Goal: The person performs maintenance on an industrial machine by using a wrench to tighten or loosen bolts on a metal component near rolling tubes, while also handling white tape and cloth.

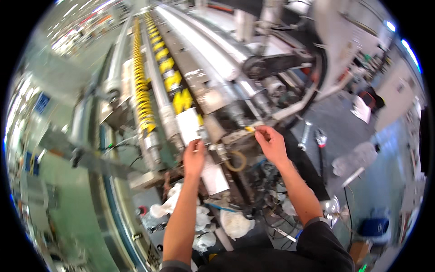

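My left hand [194,158] is closed, its fingertips at a white sheet-like strip [215,177] that lies along the near end of the machine. Another white part [187,123] shows just beyond those fingers; whether both are one piece, I cannot tell. What the left fingers pinch is hidden. To the right, my right hand [273,146] pinches at a small yellow piece [249,129] over a metal bar end. Between the hands, a looped pale hose [236,161] hangs from a fitting.
Long rollers run away from me: a yellow spiral one [141,97], a black-and-yellow striped bar [171,80] and a shiny white roller [204,50]. On the right, a wrench [306,135] and a red-and-black handled tool [321,143] lie on a grey surface. White rags [236,223] and cables lie below.
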